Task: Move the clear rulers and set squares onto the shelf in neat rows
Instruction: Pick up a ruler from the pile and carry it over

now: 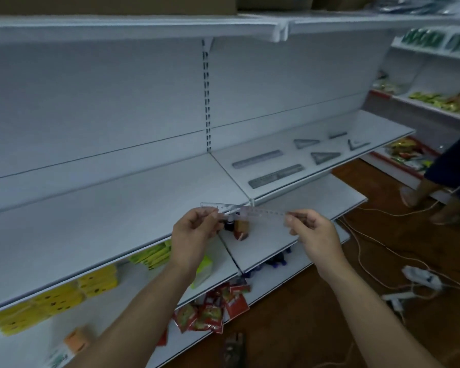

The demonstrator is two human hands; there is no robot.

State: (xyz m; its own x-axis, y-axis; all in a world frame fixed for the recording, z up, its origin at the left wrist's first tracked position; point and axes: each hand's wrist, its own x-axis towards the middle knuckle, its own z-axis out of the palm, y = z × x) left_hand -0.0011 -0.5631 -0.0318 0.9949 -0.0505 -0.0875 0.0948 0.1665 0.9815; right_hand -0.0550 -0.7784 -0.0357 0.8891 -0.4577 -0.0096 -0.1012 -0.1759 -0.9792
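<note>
Two clear, finely ticked rulers (263,214) pinched between left hand (194,231) and right hand (314,232).

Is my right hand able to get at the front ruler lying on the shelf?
Probably, for reach: the front ruler lies near the open edge of the shelf, just beyond the right hand, nothing between them. But that hand pinches a clear ruler, so it isn't free.

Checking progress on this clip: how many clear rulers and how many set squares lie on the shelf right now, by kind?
Rulers on the shelf: 3
Set squares: 3
Total: 6, leaving out the held rulers pinched between left hand and right hand; their count is unclear.
</note>
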